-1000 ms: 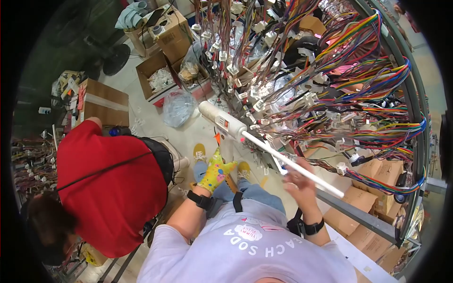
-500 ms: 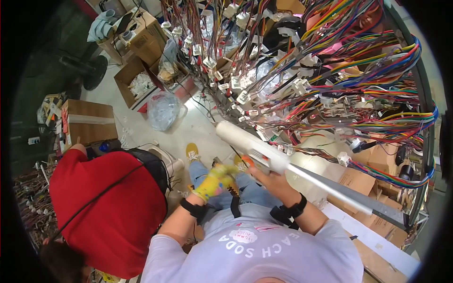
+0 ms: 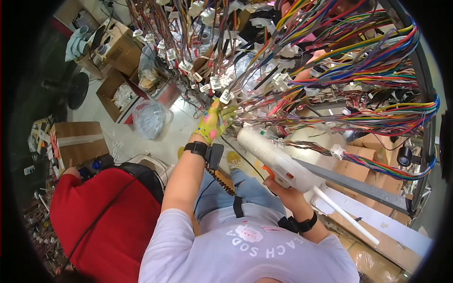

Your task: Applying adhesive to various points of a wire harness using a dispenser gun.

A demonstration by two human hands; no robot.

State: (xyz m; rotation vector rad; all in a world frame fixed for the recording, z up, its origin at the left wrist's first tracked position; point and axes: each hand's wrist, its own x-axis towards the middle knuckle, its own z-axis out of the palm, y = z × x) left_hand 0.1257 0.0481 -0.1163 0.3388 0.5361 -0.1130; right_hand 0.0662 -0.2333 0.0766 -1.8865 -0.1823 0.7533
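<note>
My right hand point(image 3: 283, 188) is wrapped round a white hot glue gun point(image 3: 278, 162), whose orange trigger point(image 3: 268, 172) shows by my fingers. A long white glue stick point(image 3: 347, 216) sticks out of its rear, and its nozzle end points up and left toward the hanging wires. My left hand point(image 3: 214, 121), in a yellow patterned glove, reaches up to the lower edge of the wire bundles. Its thumb and fingers look apart, just below a white connector point(image 3: 226, 97); whether they touch it is hard to see.
Thick bundles of coloured wires point(image 3: 368, 125) hang from a dark metal frame point(image 3: 427, 99). A person in a red top point(image 3: 104, 212) is close on my left. Cardboard boxes point(image 3: 80, 141) and a clear plastic bag point(image 3: 150, 119) are on the floor; a dark cord point(image 3: 243, 155) runs near my legs.
My left hand has moved up from near my lap to the connectors. The glue gun has shifted slightly right and down, still in my right hand. The whole view has shifted a little.
</note>
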